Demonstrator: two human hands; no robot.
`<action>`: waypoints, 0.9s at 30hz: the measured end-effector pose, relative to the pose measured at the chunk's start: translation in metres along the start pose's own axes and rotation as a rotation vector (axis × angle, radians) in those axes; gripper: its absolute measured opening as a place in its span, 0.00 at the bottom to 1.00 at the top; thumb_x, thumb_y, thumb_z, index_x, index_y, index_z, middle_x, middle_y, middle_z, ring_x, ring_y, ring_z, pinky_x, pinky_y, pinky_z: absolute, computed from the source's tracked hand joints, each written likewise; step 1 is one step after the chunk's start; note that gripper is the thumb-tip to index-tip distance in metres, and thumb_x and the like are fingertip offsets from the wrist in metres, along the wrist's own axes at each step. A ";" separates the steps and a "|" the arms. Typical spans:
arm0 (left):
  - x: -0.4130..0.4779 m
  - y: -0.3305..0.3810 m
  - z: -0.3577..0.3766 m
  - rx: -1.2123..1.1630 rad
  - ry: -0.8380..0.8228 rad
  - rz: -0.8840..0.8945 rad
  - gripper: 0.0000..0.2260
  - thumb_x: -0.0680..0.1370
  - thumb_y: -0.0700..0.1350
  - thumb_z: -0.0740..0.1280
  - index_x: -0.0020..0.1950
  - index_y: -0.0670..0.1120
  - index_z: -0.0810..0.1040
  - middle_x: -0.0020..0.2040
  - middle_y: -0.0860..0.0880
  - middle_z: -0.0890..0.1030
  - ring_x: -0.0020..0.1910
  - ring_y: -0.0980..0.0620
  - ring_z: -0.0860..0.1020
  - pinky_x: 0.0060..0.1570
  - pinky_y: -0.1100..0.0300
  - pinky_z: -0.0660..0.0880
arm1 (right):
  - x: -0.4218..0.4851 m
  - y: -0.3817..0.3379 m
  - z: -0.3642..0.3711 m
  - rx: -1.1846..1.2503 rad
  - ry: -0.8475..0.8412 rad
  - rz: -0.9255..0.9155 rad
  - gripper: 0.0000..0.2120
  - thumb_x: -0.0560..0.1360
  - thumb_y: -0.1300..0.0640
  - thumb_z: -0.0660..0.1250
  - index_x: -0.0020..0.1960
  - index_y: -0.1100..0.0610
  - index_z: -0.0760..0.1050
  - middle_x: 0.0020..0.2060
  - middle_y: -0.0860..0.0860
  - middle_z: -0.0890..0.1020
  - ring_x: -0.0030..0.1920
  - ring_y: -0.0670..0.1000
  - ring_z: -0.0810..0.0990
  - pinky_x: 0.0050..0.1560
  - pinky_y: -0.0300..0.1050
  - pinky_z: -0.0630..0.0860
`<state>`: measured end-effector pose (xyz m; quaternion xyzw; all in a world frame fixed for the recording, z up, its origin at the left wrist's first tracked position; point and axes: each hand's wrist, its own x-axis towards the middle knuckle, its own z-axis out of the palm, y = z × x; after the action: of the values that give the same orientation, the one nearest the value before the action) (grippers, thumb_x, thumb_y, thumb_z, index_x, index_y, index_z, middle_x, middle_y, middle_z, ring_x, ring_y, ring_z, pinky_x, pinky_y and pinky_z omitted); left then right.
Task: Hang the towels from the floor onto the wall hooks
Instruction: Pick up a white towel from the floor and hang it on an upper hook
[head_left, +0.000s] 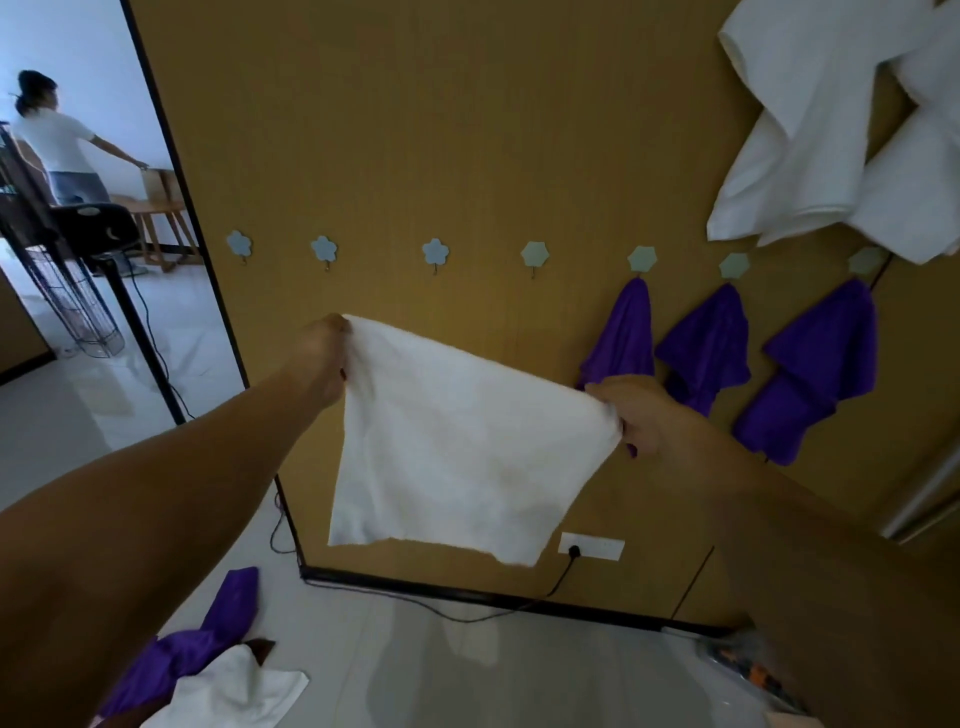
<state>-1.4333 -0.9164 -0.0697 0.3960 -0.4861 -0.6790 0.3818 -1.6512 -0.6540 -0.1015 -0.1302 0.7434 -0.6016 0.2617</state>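
Note:
I hold a white towel (457, 447) spread flat in front of the tan wall. My left hand (324, 358) pinches its upper left corner and my right hand (636, 415) grips its upper right corner. A row of flower-shaped wall hooks runs above the towel; the nearest bare hook (534, 255) is just above it, with others bare to the left (435, 253). Three purple towels (623, 338) (709, 348) (815, 369) hang from the hooks on the right. On the floor at lower left lie a purple towel (202, 644) and a white towel (228, 693).
Large white towels (831, 130) hang high at the upper right. A wall socket (591, 546) with a black cable sits low on the wall. On the left, an open doorway shows a person, a chair and a wire rack (67, 291). The floor is pale tile.

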 end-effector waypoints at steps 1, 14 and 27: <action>0.002 -0.001 -0.003 -0.007 0.019 -0.001 0.05 0.78 0.43 0.61 0.43 0.48 0.72 0.44 0.50 0.75 0.41 0.51 0.75 0.38 0.58 0.72 | 0.004 -0.002 0.000 0.025 0.040 -0.013 0.10 0.78 0.60 0.67 0.57 0.62 0.76 0.49 0.56 0.79 0.49 0.55 0.78 0.52 0.50 0.77; 0.012 -0.006 -0.037 0.062 0.153 -0.025 0.05 0.77 0.46 0.64 0.51 0.47 0.71 0.44 0.50 0.74 0.44 0.49 0.73 0.50 0.51 0.70 | 0.003 0.000 0.013 0.068 0.064 -0.150 0.02 0.73 0.61 0.73 0.45 0.58 0.80 0.39 0.51 0.81 0.36 0.47 0.78 0.31 0.35 0.76; 0.012 0.000 -0.030 0.209 0.280 0.130 0.13 0.80 0.46 0.57 0.60 0.44 0.74 0.54 0.43 0.76 0.48 0.48 0.72 0.47 0.56 0.68 | 0.010 -0.016 0.014 -0.261 0.208 -0.331 0.12 0.77 0.48 0.67 0.43 0.57 0.80 0.46 0.53 0.82 0.40 0.45 0.76 0.52 0.48 0.76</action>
<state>-1.4106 -0.9382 -0.0786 0.4919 -0.5209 -0.5367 0.4456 -1.6535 -0.6748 -0.0908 -0.2205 0.8063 -0.5453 0.0624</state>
